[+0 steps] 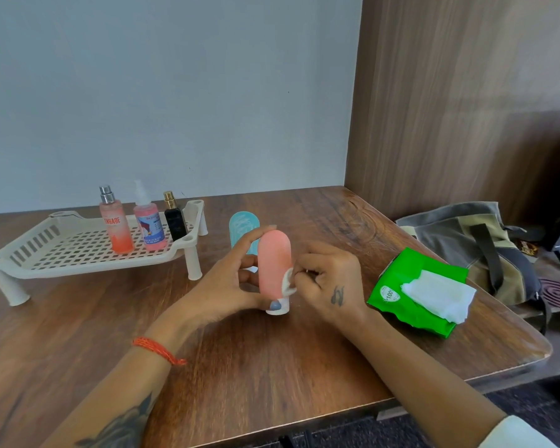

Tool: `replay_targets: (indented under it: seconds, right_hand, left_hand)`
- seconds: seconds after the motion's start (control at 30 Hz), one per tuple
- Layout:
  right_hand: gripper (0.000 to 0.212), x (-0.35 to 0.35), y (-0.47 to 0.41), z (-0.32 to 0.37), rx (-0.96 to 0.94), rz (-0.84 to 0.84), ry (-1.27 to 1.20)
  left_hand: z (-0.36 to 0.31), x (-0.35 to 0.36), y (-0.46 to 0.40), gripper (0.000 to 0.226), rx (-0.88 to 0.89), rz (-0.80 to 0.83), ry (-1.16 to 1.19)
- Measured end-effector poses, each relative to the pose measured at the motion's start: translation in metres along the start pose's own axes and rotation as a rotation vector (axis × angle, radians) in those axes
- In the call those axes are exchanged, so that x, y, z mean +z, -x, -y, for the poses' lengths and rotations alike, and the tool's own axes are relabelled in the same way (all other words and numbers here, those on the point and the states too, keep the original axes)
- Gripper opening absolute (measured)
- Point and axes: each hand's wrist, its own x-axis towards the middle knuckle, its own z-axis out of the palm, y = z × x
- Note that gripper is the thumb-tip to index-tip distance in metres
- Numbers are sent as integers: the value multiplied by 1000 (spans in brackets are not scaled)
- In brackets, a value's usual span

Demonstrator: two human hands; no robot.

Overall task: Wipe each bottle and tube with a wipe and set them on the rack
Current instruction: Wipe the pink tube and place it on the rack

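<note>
Head view: the left hand [230, 286] grips the pink tube [274, 266] upright, cap down on the surface [272, 367], while the right hand [328, 279] pinches a wipe [287, 281] against its side. Three bottles stand on the rack [78, 250].

Table [272, 367]: wood-grain top with a low sheen, its near right edge worn. Rack [78, 250]: cream perforated plastic, matt. Spray bottles [115, 221]: clear glossy plastic (one with a metallic silver collar). Pink tube [274, 263]: smooth, matt, soft-looking plastic; blue tube [243, 227] similar. Wipe pack [411, 279]: glossy green film, a white fibrous sheet on top. Bag [466, 240]: grey and olive woven cloth.
</note>
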Motion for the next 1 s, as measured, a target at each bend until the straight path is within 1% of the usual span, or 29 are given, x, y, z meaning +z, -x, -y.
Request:
replay_targets:
  seconds: [0.1,0.17,0.23,0.3,0.43,0.6,0.7,0.73,0.77,0.83,0.87,0.9,1.0]
  right_hand:
    - [28,2,-3,-4,119,-157,-8]
    - [20,5,-6,-5,139,-223,-46]
    - [15,8,-6,-6,118,-182,-38]
    - [18,10,-4,-7,99,-106,-37]
    - [17,5,-4,-5,126,-31,-101]
    - [13,0,-2,-1,171,182,-88]
    - [21,-2,-3,-3,268,318,-61]
    - [22,-2,-3,-4,306,331,-51]
    - [20,-2,-3,-4,327,298,-44]
    - [12,-2,-4,-4,304,162,-50]
    - [15,-2,-4,-4,272,122,-78]
    - [17,-2,-3,-4,233,125,-113]
    - [15,-3,-2,0,127,240,-139]
  left_hand:
    - [0,0,0,102,3,7,-5]
    - [-1,0,0,100,11,16,-8]
    - [-1,-1,0,100,11,17,-19]
    - [0,-1,0,100,12,17,-7]
    - [0,-1,0,100,3,15,23]
    - [0,-1,0,102,9,14,22]
    - [-1,0,0,103,2,8,23]
    - [-1,0,1,103,0,4,23]
    - [-1,0,0,103,0,1,25]
    - [-1,0,0,102,2,-2,33]
    - [-1,0,0,102,3,-2,35]
    - [-1,-1,0,102,7,-2,35]
    - [1,-1,0,102,19,-1,42]
